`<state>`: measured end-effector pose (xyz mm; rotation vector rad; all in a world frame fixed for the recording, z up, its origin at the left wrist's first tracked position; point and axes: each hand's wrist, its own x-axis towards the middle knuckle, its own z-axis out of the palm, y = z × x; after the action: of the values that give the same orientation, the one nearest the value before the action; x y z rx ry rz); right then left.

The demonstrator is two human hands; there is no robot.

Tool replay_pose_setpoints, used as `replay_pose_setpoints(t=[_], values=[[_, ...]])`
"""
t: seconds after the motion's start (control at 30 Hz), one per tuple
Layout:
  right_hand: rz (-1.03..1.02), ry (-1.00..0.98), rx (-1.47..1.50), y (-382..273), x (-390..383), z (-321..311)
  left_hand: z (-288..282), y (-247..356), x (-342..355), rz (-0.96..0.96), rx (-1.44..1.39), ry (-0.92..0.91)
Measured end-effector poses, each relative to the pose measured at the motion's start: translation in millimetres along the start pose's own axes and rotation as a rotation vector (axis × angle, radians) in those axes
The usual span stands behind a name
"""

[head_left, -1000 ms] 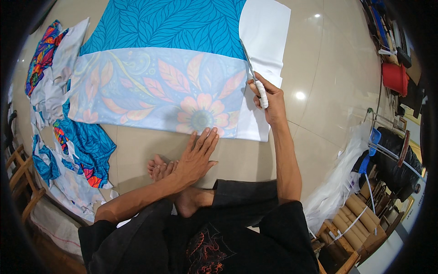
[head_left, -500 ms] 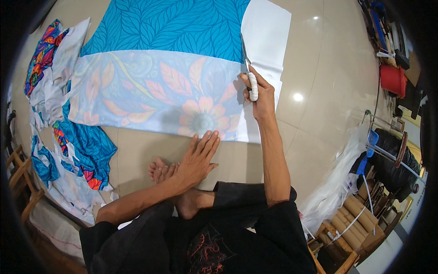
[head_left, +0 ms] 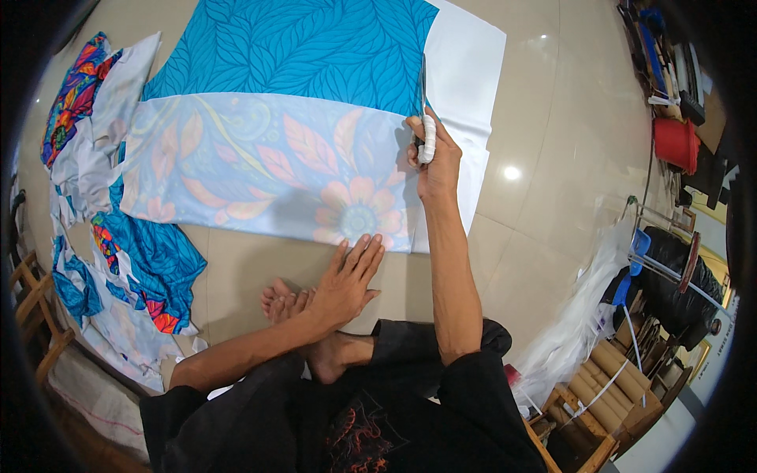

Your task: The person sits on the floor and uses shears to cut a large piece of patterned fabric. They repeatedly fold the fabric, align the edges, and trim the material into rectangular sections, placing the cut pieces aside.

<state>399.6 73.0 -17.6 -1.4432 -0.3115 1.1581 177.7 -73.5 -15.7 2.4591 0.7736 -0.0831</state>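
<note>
On the tiled floor before me lies a layered fabric piece: blue leaf-patterned cloth (head_left: 300,47) at the far side and, nearer, a pale flap (head_left: 236,173) where faded flowers show. My right hand (head_left: 438,162) grips scissors (head_left: 428,140) with white-wrapped handles. Their blades point away from me, along the border between the blue cloth and a white strip of fabric (head_left: 467,71) on the right. My left hand (head_left: 351,280) is flat with its fingers stretched, fingertips at the flap's near edge. It holds nothing.
Crumpled colourful fabric scraps (head_left: 150,260) lie to the left beside a wooden frame (head_left: 39,307). On the right are clear plastic sheeting (head_left: 564,323), cardboard rolls (head_left: 611,382), a red container (head_left: 676,144) and a black bag (head_left: 670,260). My bare foot (head_left: 323,355) rests close behind the left hand.
My right hand and the scissors have shifted slightly left and nearer to me, lying closer along the blue cloth's edge. The left hand stays at the flap's near edge, almost unmoved.
</note>
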Motion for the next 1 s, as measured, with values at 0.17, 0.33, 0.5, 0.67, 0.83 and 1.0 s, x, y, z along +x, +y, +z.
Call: replay_pose_setpoints(t=[0.17, 0.33, 0.5, 0.67, 0.83, 1.0], values=[[-0.008, 0.016, 0.047, 5.6, 0.2, 15.0, -4.0, -1.6, -0.6, -0.003, -0.051, -0.021], [-0.042, 0.004, 0.108, 7.4, 5.6, 26.3, -3.9, -2.6, -1.7, 0.002, -0.02, -0.023], [-0.051, 0.025, 0.115, -0.3, 18.7, 39.4, -2.6, -4.1, -1.7, -0.006, -0.047, -0.027], [-0.065, 0.062, 0.09, 4.1, 27.5, 44.1, -6.4, -4.6, -1.5, -0.002, -0.043, -0.046], [-0.08, 0.027, 0.213, 0.7, 34.7, 49.2, -7.2, -5.3, -0.7, -0.007, -0.052, -0.07], [-0.09, 0.066, 0.207, -4.8, 51.5, 55.0, -12.2, -5.2, -0.1, 0.004, -0.02, -0.08]])
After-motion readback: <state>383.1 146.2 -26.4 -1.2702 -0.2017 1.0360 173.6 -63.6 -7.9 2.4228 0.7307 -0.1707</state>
